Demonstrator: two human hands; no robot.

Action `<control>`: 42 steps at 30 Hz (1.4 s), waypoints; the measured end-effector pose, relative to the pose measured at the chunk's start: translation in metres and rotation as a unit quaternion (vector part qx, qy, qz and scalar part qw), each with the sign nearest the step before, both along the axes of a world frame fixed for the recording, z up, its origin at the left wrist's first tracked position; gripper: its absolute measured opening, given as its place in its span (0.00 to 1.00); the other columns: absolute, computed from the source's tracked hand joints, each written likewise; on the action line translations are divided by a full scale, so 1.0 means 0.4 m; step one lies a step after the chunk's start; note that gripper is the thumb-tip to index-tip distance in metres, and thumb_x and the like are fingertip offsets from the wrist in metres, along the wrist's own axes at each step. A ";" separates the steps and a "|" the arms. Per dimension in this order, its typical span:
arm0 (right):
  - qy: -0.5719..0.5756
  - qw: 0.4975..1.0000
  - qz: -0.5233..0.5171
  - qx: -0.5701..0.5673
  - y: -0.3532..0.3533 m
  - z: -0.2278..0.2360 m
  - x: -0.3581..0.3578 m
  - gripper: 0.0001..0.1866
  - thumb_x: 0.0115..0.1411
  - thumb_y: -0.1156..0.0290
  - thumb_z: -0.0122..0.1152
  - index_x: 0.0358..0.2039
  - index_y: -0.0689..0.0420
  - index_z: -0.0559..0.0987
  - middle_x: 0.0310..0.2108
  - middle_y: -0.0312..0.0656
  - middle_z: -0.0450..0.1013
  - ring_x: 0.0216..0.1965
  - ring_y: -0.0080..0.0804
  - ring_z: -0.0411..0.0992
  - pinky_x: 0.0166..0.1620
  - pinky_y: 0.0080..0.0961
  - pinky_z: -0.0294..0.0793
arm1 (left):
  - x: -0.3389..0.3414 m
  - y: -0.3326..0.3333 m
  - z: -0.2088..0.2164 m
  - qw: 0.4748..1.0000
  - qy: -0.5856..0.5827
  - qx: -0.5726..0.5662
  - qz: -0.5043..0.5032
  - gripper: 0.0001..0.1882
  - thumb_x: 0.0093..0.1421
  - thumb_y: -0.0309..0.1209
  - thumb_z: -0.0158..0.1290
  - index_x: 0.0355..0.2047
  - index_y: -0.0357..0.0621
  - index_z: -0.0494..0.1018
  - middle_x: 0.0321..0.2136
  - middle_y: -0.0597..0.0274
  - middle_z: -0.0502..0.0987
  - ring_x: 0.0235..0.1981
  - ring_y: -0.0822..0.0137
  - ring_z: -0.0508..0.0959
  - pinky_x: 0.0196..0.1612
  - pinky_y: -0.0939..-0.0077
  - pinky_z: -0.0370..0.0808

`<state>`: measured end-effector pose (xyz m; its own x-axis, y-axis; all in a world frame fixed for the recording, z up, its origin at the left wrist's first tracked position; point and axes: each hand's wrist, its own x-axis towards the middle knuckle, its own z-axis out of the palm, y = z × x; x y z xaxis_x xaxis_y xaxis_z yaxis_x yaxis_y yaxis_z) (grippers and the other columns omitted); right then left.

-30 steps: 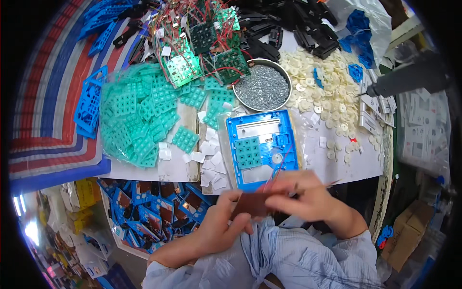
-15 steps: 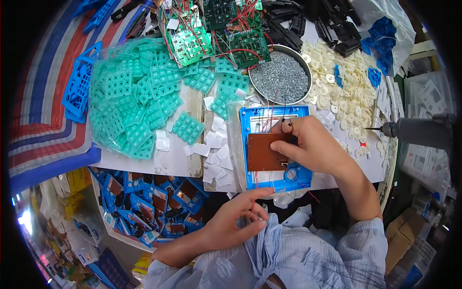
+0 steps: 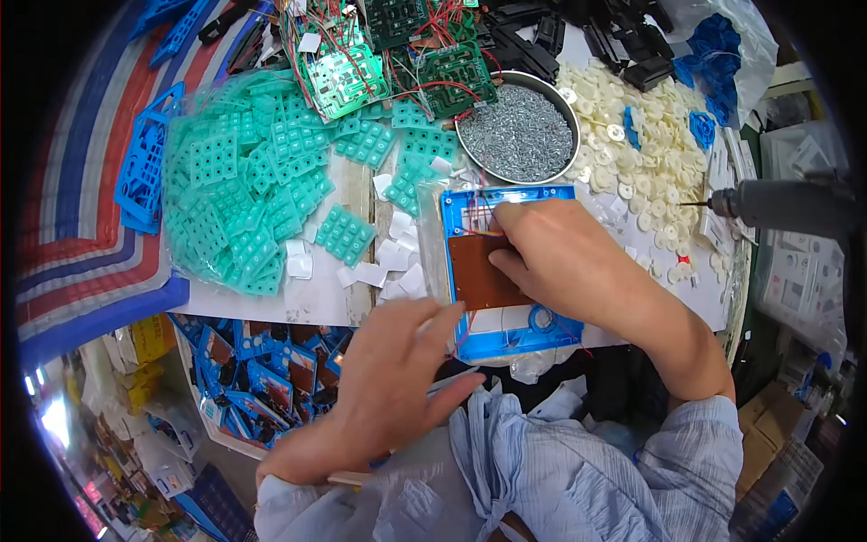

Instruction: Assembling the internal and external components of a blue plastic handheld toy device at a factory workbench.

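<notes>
A blue plastic casing (image 3: pixel 518 343) lies open-side up at the table's front edge. Over its middle is a flat brown circuit board (image 3: pixel 479 280) with thin red wires running from it. My right hand (image 3: pixel 564 253) grips this board from the right, thumb on top and fingers curled over its far edge, where the fingertips are partly hidden. My left hand (image 3: pixel 397 361), slightly blurred, hovers by the casing's near left corner. Its fingers reach toward the casing and its thumb stands apart, with nothing visible in it.
Left lies a heap of turquoise rubber keypads (image 3: pixel 262 181); beyond are green circuit boards (image 3: pixel 348 81) with wires. A round metal bowl of screws (image 3: pixel 519 135) stands behind the casing, cream discs (image 3: pixel 641 144) beside it. An electric screwdriver (image 3: pixel 786 208) points in from the right. Blue assembled units (image 3: pixel 262 379) fill a bin below.
My left hand has moved left and up from below the casing, its fingers straightening. My right hand has shifted slightly left with the circuit board, its fingers reaching further over the board.
</notes>
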<state>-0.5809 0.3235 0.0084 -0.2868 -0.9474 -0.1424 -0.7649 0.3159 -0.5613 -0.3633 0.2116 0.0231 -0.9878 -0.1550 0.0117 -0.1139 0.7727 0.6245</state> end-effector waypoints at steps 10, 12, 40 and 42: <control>0.126 0.975 0.082 -0.166 0.128 0.022 0.068 0.35 0.52 0.60 0.70 0.56 0.69 0.72 0.61 0.54 0.66 0.63 0.49 0.64 0.59 0.44 0.69 | -0.063 -0.022 -0.046 0.970 0.002 -0.167 -0.176 0.38 0.57 0.56 0.57 0.54 0.33 0.73 0.59 0.51 0.73 0.64 0.56 0.69 0.63 0.50 0.59; 0.128 0.984 0.090 -0.087 0.148 -0.005 0.106 0.37 0.54 0.52 0.66 0.57 0.68 0.73 0.64 0.54 0.64 0.67 0.50 0.60 0.64 0.50 0.61 | -0.065 -0.023 -0.049 0.969 0.007 -0.169 -0.179 0.38 0.57 0.56 0.57 0.54 0.33 0.73 0.58 0.51 0.73 0.64 0.56 0.69 0.58 0.53 0.63; 0.115 0.982 0.149 -0.028 0.148 0.022 0.112 0.37 0.50 0.50 0.69 0.47 0.74 0.78 0.62 0.63 0.64 0.66 0.59 0.60 0.66 0.48 0.60 | -0.654 -0.164 -0.117 0.906 0.041 -0.327 -0.267 0.06 0.51 0.35 0.62 0.27 0.50 0.79 0.29 0.67 0.77 0.42 0.63 0.77 0.51 0.59 0.66; 0.106 0.985 0.129 -0.047 0.156 0.017 0.104 0.35 0.50 0.51 0.68 0.47 0.72 0.79 0.61 0.62 0.65 0.65 0.57 0.61 0.65 0.48 0.61 | -0.667 -0.153 -0.112 0.897 0.039 -0.352 -0.266 0.07 0.52 0.36 0.62 0.29 0.50 0.79 0.30 0.67 0.78 0.42 0.63 0.77 0.51 0.59 0.66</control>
